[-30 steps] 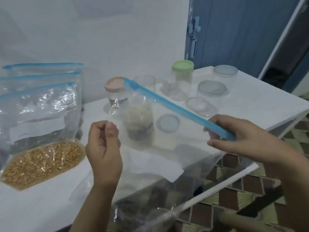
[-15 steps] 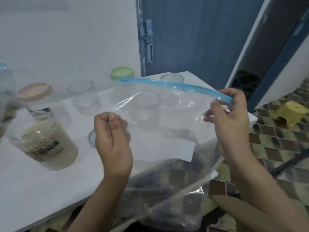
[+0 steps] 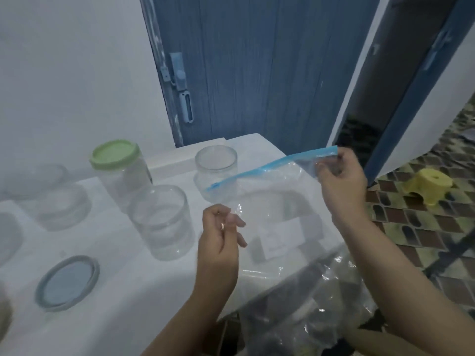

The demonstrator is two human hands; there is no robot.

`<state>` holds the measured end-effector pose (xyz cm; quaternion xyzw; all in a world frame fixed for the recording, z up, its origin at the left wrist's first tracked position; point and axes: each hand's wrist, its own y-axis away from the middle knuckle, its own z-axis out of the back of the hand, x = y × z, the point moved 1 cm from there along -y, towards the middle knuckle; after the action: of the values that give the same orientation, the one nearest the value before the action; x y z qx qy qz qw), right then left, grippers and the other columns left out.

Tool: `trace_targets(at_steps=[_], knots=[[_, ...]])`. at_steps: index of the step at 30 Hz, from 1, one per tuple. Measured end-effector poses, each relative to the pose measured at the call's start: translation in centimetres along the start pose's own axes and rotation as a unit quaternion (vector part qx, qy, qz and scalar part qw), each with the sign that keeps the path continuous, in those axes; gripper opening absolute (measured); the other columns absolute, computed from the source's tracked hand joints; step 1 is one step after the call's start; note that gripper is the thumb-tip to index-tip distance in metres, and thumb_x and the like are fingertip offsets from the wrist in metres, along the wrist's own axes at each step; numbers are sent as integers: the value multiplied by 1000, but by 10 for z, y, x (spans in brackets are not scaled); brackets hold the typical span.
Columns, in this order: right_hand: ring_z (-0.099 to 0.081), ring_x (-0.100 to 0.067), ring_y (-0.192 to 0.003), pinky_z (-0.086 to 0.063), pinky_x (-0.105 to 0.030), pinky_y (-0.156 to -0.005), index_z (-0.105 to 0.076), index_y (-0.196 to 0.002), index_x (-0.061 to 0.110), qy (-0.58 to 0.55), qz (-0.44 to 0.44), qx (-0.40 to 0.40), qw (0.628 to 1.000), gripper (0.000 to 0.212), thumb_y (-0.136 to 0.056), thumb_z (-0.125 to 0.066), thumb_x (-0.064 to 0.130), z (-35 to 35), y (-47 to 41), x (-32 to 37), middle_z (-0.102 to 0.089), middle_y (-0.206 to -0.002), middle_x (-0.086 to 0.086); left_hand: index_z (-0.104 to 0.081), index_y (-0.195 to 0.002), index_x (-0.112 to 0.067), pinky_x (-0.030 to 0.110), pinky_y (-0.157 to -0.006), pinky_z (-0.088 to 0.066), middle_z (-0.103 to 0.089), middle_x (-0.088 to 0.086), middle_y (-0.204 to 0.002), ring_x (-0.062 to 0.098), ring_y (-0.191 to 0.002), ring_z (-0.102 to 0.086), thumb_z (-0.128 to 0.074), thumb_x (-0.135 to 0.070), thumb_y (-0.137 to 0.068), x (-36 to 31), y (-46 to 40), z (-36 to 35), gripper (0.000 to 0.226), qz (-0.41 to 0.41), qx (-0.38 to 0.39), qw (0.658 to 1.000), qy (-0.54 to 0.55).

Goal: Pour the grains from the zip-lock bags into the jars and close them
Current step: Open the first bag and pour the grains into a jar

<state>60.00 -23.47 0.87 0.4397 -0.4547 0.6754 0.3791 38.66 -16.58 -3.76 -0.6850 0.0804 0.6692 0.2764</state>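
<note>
I hold a clear zip-lock bag (image 3: 277, 201) with a blue zip strip and a white label over the table's right edge. My right hand (image 3: 339, 181) pinches the strip's right end, raised. My left hand (image 3: 221, 240) pinches the bag's left side lower down. The bag's dark bottom hangs below the table edge. An open clear jar (image 3: 162, 222) stands just left of my left hand. Another open jar (image 3: 216, 173) sits behind the bag. A jar with a green lid (image 3: 118, 168) stands at the back.
A loose grey-blue lid (image 3: 66, 282) lies on the white table (image 3: 133, 291) at the front left. More clear containers (image 3: 61, 204) blur at the far left. A blue door is behind the table. A yellow stool (image 3: 426, 186) stands on the tiled floor at right.
The view has swung right, so the filled bags and the rice jar have left the frame. My right hand has lifted the strip's end, so the zip now slopes down to the left.
</note>
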Motion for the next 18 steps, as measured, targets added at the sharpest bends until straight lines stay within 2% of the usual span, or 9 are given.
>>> trace_targets(at_steps=[2, 5, 8, 10, 14, 16, 18], knots=[[-63, -14, -97, -53, -36, -93, -57, -106, 26, 24, -15, 24, 999, 19, -93, -56, 12, -14, -30, -18, -64, -95, 15, -45, -108, -38, 27, -65, -44, -63, -7, -88, 13, -64, -57, -39, -17, -104, 17, -18, -11, 22, 23, -16, 999, -17], [-63, -27, -98, -53, -42, -89, -58, -108, 16, 71, -43, 77, 994, 17, -95, -48, 16, -40, -67, -40, -65, -99, -1, -45, -114, -39, 27, -63, -45, -61, -13, -86, 15, -64, -55, -41, -8, -101, 44, -45, -18, 34, 65, -59, 995, -38], [-63, -33, -96, -52, -40, -83, -58, -110, 11, 131, -65, 130, 981, 21, -94, -44, 12, -63, -90, -62, -64, -101, -11, -45, -122, -29, 27, -60, -46, -61, -10, -88, 14, -59, -55, -44, -6, -99, 64, -57, -25, 32, 122, -90, 985, -84], [-60, -31, -95, -50, -35, -80, -58, -110, 10, 144, -73, 164, 973, 25, -90, -43, 5, -75, -98, -74, -62, -100, -9, -45, -122, -29, 25, -63, -50, -62, -7, -91, 9, -59, -57, -45, -9, -99, 72, -54, -29, 31, 144, -106, 978, -112], [-56, -26, -89, -39, -26, -71, -51, -123, 14, 151, -82, 204, 964, 31, -92, -47, 7, -89, -107, -95, -58, -100, -3, -43, -122, -34, 33, -75, -49, -63, -12, -96, 15, -77, -62, -50, -12, -97, 83, -58, -35, 34, 159, -157, 958, -178], [-58, -28, -98, -42, -29, -77, -44, -133, 18, 149, -75, 237, 957, 41, -93, -46, 7, -93, -109, -104, -54, -100, -1, -40, -119, -38, 36, -78, -51, -62, -15, -95, 14, -81, -63, -51, -13, -94, 84, -65, -37, 37, 173, -186, 945, -206], [-54, -30, -113, -42, -35, -89, -38, -141, 23, 175, -34, 285, 942, 53, -92, -46, 5, -98, -111, -104, -52, -113, -2, -37, -114, -41, 39, -80, -52, -62, -16, -95, 12, -83, -63, -50, -14, -92, 83, -68, -39, 37, 185, -212, 934, -222]])
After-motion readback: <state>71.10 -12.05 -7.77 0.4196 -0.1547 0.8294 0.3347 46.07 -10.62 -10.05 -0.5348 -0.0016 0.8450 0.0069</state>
